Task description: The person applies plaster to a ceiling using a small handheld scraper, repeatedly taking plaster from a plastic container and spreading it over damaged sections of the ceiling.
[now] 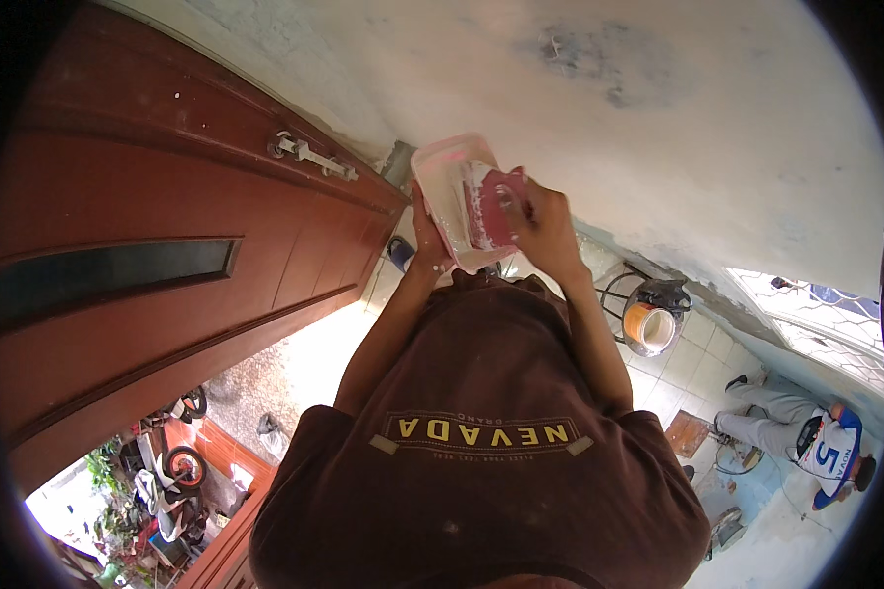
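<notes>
My left hand [429, 234] grips a shallow, pale pink plastic tub [452, 145] by its left side, in front of my chest. My right hand [552, 234] is closed around a dark pink, flat putty spreader [498, 218]. The spreader's edge is inside the tub, and white putty [475, 188] is smeared along it. More whitish paste coats the tub's inside. Some fingers of the left hand are hidden behind the tub.
A reddish-brown door [147, 196] with a metal handle [312, 157] stands at left. The pale wall [658, 147] ahead has dark patches. A bucket [650, 327] rests on a stool at right. Farther right is another person [805, 432]. A motorbike [179, 481] shows outside.
</notes>
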`<state>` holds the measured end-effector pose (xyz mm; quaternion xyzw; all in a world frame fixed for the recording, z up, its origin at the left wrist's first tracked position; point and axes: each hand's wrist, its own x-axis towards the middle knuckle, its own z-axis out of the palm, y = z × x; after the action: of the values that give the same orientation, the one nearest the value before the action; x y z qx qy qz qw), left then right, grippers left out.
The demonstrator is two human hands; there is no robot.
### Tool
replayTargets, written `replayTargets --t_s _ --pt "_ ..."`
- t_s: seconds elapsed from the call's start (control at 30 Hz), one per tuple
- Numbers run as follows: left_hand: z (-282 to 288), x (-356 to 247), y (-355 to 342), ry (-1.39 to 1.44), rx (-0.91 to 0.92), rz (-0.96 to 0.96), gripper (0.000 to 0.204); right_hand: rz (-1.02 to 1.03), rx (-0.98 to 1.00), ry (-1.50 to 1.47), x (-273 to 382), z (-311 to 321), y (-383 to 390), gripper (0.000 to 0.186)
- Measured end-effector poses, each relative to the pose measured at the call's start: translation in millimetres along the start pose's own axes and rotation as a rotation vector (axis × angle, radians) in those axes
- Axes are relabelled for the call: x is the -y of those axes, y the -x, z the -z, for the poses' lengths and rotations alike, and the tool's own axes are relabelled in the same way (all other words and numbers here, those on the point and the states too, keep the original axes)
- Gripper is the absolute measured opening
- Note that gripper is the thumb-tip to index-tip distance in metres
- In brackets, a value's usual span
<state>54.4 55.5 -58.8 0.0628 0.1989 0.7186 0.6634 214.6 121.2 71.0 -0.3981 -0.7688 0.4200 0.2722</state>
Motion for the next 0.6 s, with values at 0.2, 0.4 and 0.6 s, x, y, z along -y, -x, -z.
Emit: replayTargets --t_s 0.2,0.4,0.6 --pt "-4.9 -0.6 2.7 0.079 -0.058 0.040 0.082 -0.439 0.164 -1.179 -33.0 23.9 8.0 0.024" --pt "17.4 1.9 1.0 0.140 -0.153 0.006 0.070 -0.445 -0.034 -1.863 -90.3 -5.6 -1.9 0.036" --pt "1.8 -0.7 3.2 0.136 -0.225 -0.032 0.068 -0.513 -0.431 -1.944 -92.8 -4.5 -80.2 0.029"
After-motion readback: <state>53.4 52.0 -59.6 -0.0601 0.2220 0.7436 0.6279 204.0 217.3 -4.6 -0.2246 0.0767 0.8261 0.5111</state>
